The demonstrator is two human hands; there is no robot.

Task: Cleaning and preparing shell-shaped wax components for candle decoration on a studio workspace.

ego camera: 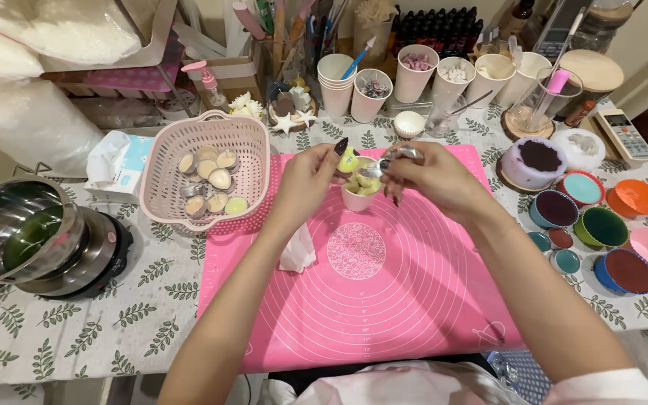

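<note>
1. The counter (151, 330) wears a white cloth printed with green leaf sprigs; its near edge and both ends run out of the head view
2. A pink silicone mat (384, 300) with printed circles lies in the middle of the counter, its near edge hidden behind the person's clothing
3. At the left edge a steel bowl (9, 232) sits on a dark round heater; the bowl is cut off by the frame and what lies inside is only a greenish shadow
4. A pink plastic basket (211, 169) stands on the mat's far left corner, holding small pale wax-like discs in metal cups; their exact number is hard to make out
5. Right of the mat is a cluster of coloured silicone cups (601, 225), some filled dark, others unclear
6. A row of paper cups (414, 75) stands along the back; most of their contents are too small to read
7. The left hand (305, 180) is curled around the side of a small pink cup (358, 196), which stands at the far middle of the mat, and grips a yellow-green piece at its fingertips
8. The right hand (433, 176) pinches a small metal tin (399, 154) just above the cup's rim
9. The cup holds pale yellow-green chunks; its base is partly hidden by the fingers
10. A crumpled white tissue (298, 251) lies on the mat beneath the left wrist
</note>
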